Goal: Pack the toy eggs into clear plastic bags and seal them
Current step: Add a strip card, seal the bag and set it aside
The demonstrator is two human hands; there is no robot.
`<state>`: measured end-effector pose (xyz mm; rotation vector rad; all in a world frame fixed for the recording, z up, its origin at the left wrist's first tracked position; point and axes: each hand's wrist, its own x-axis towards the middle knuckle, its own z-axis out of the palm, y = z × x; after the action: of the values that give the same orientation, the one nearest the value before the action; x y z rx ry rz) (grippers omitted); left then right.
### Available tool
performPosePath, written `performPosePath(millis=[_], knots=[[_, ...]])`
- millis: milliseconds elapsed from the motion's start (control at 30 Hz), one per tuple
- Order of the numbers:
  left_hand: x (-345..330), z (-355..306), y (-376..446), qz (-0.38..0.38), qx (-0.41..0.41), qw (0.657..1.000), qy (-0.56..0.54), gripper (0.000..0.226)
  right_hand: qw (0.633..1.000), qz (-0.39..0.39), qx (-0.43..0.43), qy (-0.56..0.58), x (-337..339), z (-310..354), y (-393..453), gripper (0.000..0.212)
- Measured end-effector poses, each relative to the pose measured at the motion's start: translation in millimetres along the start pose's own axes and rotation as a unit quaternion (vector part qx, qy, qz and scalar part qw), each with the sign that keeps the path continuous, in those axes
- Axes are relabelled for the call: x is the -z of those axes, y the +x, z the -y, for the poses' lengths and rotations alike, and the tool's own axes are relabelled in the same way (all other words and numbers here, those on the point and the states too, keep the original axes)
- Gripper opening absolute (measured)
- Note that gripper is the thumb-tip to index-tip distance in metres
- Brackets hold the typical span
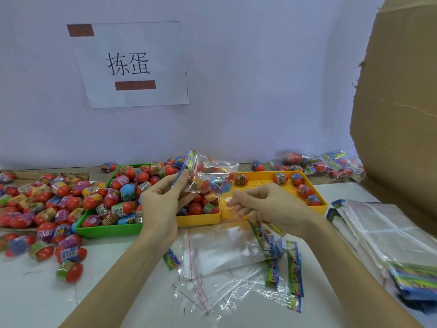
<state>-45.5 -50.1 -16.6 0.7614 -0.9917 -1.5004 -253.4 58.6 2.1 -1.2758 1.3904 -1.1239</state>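
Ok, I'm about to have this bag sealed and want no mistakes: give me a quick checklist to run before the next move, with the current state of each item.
1. Left hand grips the bag's printed header: ok.
2. Toy eggs are inside the held bag: ok.
3. Egg count in the bag is right: cannot tell, film and glare hide it.
4. Right hand has hold of the bag's clear edge: cannot tell, blurred.
5. Bag is sealed: cannot tell.
6. Spare empty bags lie ready on the table: ok.
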Motion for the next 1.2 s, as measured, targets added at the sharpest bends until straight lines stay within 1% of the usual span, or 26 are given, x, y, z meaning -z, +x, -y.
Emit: performPosePath(millis=[67,100,200,300,400,500,600,667,800,867,933,1033,1100,1167,1200], knots=[[-1,0,-2,0.008,-0.008,1.000,-0.002,0.026,0.999,0.036,-0.010,-0.028,-8,-3,1,0.043],[-2,0,-3,0.018,-0.013,1.000,0.000,0.027,0.999,0.036,-0.010,-0.024,-11,-4,2,0.039],[-3,-1,-6,0.032,-0.019,0.999,0.000,0.027,0.999,0.020,-0.014,0.022,-12,-6,4,0.032],[-2,-2,-4,0.029,-0.012,0.999,-0.001,0.021,0.995,0.060,-0.034,0.078,-8,-6,4,0.025],[0,-4,-2,0.033,0.029,0.998,-0.050,0.017,0.984,0.100,-0.062,0.132,-7,-6,6,0.016],[-1,-4,-3,0.032,0.049,0.997,-0.057,0.018,0.981,0.121,-0.075,0.129,-6,-6,5,0.020],[-2,-5,-4,0.039,0.037,0.998,-0.030,0.020,0.987,0.132,-0.065,0.063,-1,-6,1,0.034],[-1,-9,-3,0.047,0.024,0.999,-0.009,0.023,0.991,0.114,-0.059,0.044,4,-4,1,0.043],[1,-11,-2,0.049,-0.003,0.998,0.037,0.024,0.993,0.035,-0.058,0.093,13,-2,4,0.062],[1,-12,-2,0.053,-0.016,0.996,0.075,0.025,0.993,0.002,-0.041,0.114,14,-5,5,0.064],[1,-11,-3,0.071,-0.015,0.993,0.093,0.023,0.994,-0.028,-0.003,0.109,12,-7,5,0.054],[0,-10,-4,0.095,-0.009,0.990,0.099,0.021,0.998,-0.031,0.033,0.047,7,-8,5,0.031],[-2,-10,-5,0.111,-0.005,0.991,0.081,0.036,0.996,-0.049,0.057,0.037,5,-8,5,0.022],[-5,-8,-4,0.140,0.018,0.989,0.044,0.054,0.991,-0.092,0.077,0.060,3,-9,6,0.016],[-8,-7,-6,0.151,0.036,0.987,0.033,0.057,0.988,-0.112,0.084,0.067,2,-9,7,0.014]])
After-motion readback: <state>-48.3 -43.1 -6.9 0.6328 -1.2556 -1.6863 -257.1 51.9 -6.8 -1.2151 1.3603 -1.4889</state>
